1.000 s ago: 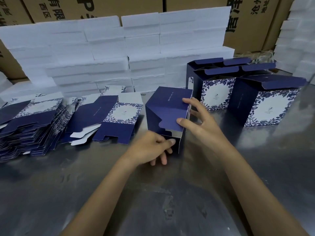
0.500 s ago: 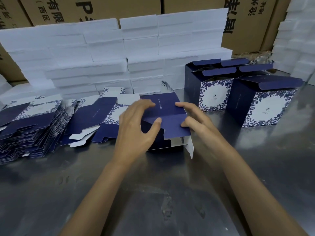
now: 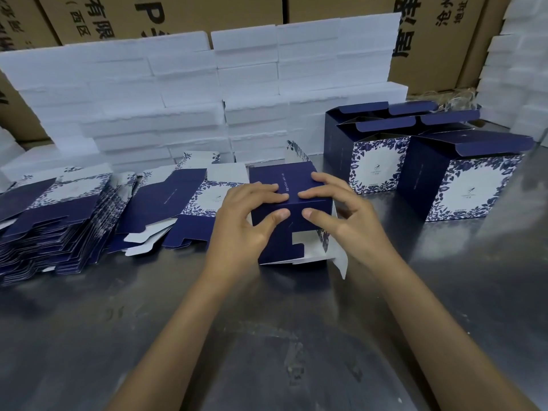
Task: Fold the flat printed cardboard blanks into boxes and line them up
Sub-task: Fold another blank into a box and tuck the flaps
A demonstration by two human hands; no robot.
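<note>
A half-folded navy box (image 3: 284,238) with white floral print lies on its side at the table's middle. My left hand (image 3: 247,221) holds its left part, fingers on the top panel and thumb on the near flap. My right hand (image 3: 341,215) mirrors it on the right, thumb pressing the same flap. A white inner flap sticks out at the lower right. Folded boxes stand in a group at the right, the nearest (image 3: 462,176) in front of two others (image 3: 367,152). Flat blanks lie at the left in a thick stack (image 3: 53,221) and a smaller pile (image 3: 175,209).
The work surface is a grey metal table (image 3: 267,336). White foam blocks (image 3: 192,105) are stacked along the back, with more at the far right (image 3: 522,78). Brown printed cartons (image 3: 439,40) stand behind them.
The box was tipped from standing on edge onto its side. My left hand moved up from the lower flap onto the top panel, and both thumbs now press the near flap down.
</note>
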